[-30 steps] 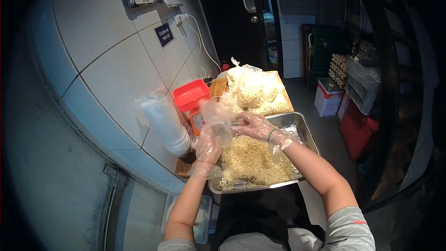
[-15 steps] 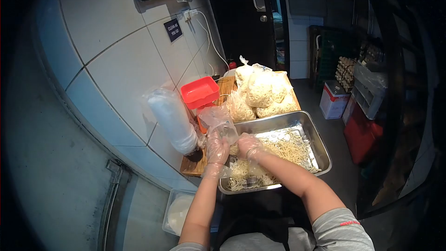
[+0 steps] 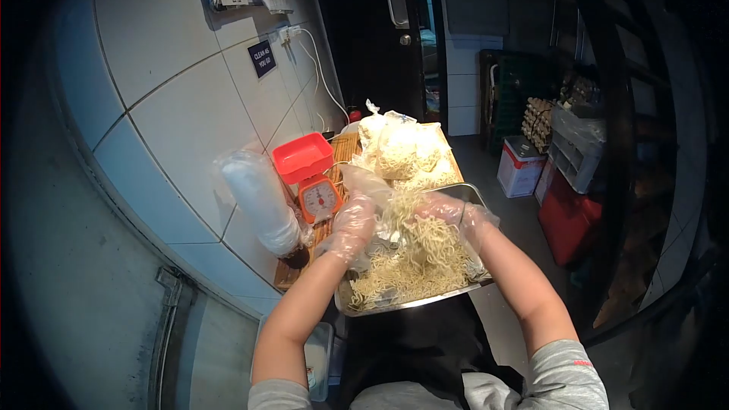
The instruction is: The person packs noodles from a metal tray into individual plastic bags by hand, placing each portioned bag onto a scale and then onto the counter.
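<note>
Both my hands wear clear plastic gloves. My left hand (image 3: 354, 222) grips a clear plastic bag (image 3: 363, 181), its mouth turned toward the noodles. Beside it, over the metal tray (image 3: 416, 303), my right hand (image 3: 448, 209) is closed around a clump of pale noodles (image 3: 431, 239). Strands dangle from the fingers, and part of the clump is against the bag's opening. More loose noodles (image 3: 402, 282) lie spread along the near part of the tray. The right fingertips are partly hidden by noodles and blurred.
Filled noodle bags (image 3: 402, 144) are piled behind the tray. To the left stand an orange scale (image 3: 320, 198) with a red pan (image 3: 303, 157) and a roll of plastic bags (image 3: 262, 201) near the tiled wall. A red box (image 3: 568, 224) and egg trays (image 3: 538, 123) sit at right.
My right hand has risen from the tray with a clump of noodles and met the bag. The bag has tilted toward it. The view has shifted, uncovering the scale's dial.
</note>
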Demonstrator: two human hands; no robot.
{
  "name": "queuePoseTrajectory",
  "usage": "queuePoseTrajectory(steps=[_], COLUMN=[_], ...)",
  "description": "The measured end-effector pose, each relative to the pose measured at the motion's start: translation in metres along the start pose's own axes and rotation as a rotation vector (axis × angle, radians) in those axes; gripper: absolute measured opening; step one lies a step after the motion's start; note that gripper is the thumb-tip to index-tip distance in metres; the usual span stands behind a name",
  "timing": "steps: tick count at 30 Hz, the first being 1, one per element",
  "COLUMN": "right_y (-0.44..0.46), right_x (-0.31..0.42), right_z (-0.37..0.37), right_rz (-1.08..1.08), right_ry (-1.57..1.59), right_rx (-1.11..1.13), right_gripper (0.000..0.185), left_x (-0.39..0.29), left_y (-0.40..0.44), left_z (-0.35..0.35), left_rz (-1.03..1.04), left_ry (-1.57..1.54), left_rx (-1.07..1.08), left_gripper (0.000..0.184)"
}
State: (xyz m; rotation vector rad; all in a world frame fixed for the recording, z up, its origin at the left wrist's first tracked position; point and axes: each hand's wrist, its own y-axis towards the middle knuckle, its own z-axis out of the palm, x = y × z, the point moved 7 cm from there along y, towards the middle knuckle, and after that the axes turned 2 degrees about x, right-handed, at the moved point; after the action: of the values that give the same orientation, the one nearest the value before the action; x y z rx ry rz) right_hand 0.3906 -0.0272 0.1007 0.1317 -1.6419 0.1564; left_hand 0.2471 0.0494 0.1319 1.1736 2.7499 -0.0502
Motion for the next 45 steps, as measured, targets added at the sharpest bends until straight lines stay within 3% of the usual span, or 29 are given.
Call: queuePoseTrajectory(steps=[1,3,5,7,10,11,14,15,16,18,21,23,26,27,30,31,34,35,36,38,39,42,43,45], right_y=[0.000,0.007,0.002,0.005,0.012,-0.003,0.012,0.023,0.030,0.037,0.036,0.044,0.021,0.034,0.038,0.035,0.031,0.023,0.019,0.010,0.019,0.023,0.022,0.027], right_x=[-0.008,-0.026,-0.042,-0.050,-0.041,-0.035,-0.053,-0.062,-0.063,-0.075,-0.051,-0.040,0.020,0.006,0.014,0.025,0.061,0.075,0.082,0.092,0.071,0.033,0.029,0.019], right_z=[0.007,0.010,0.004,-0.002,0.011,0.019,0.015,0.008,0.005,0.002,0.020,0.035,0.056,0.047,0.042,0.048,0.041,0.039,0.037,0.036,0.033,0.046,0.049,0.042], right_rz=[-0.021,-0.111,0.012,0.046,-0.056,0.023,0.037,-0.053,-0.129,-0.022,-0.044,-0.187,0.005,-0.139,0.093,-0.045,-0.291,-0.482,-0.486,-0.491,-0.314,-0.082,-0.080,-0.059], right_ry=[0.046,0.026,0.261,0.407,0.552,0.642,0.738,0.572,0.401,0.490,0.443,0.474,-0.579,-0.572,-0.928,-1.094,-0.886,-0.833,-0.862,-0.910,-0.842,-1.096,-1.143,-1.194], right_rx=[0.067,0.138,0.093,0.057,0.034,-0.109,-0.346,-0.411,-0.489,-0.664,-0.474,-0.274,-0.026,-0.109,-0.200,-0.208,-0.398,-0.445,-0.477,-0.544,-0.483,-0.411,-0.408,-0.395], right_gripper=[0.040,0.043,0.044,0.039,0.031,0.022,0.021,0.023,0.025,0.029,0.036,0.046,0.054,0.059,0.054,0.041,0.028,0.021,0.022,0.025,0.031,0.047,0.065,0.060], left_x=[-0.010,-0.027,-0.043,-0.060,-0.050,-0.051,-0.048,-0.040,-0.043,-0.048,-0.035,-0.013,-0.003,-0.005,-0.018,-0.014,0.003,0.024,0.029,0.043,0.040,0.028,0.034,0.042], left_y=[0.001,0.020,0.009,-0.021,-0.031,-0.038,-0.037,-0.029,-0.031,-0.035,-0.021,-0.009,-0.007,-0.013,-0.021,-0.015,-0.009,0.005,0.007,0.008,0.005,0.000,0.007,0.012], left_z=[0.004,0.033,0.036,0.016,0.017,0.019,0.032,0.041,0.038,0.032,0.025,0.027,0.014,0.005,-0.018,-0.016,-0.034,-0.023,-0.021,-0.014,-0.009,0.001,0.008,0.012], left_rz=[0.023,0.451,0.713,0.802,0.376,0.450,0.262,0.292,0.301,0.314,0.333,0.256,0.156,0.128,0.165,0.136,0.090,0.065,0.038,-0.074,-0.096,-0.076,-0.067,-0.056], left_ry=[0.001,0.063,0.180,0.353,-0.264,-0.322,-0.451,-0.846,-0.763,-0.596,-0.453,-0.390,-0.425,-0.456,-0.538,-0.627,-0.932,-1.087,-1.241,-1.130,-1.095,-1.041,-1.009,-0.957], left_rx=[0.106,-0.011,-0.242,-0.588,-0.223,-0.362,-0.217,-0.315,-0.346,-0.412,-0.520,-0.307,-0.126,-0.081,-0.064,-0.018,0.152,0.224,0.297,0.208,0.190,0.206,0.179,0.142], left_gripper=[0.033,0.043,0.052,0.059,0.067,0.067,0.065,0.061,0.060,0.058,0.050,0.049,0.043,0.041,0.048,0.054,0.061,0.062,0.062,0.063,0.063,0.065,0.065,0.066])
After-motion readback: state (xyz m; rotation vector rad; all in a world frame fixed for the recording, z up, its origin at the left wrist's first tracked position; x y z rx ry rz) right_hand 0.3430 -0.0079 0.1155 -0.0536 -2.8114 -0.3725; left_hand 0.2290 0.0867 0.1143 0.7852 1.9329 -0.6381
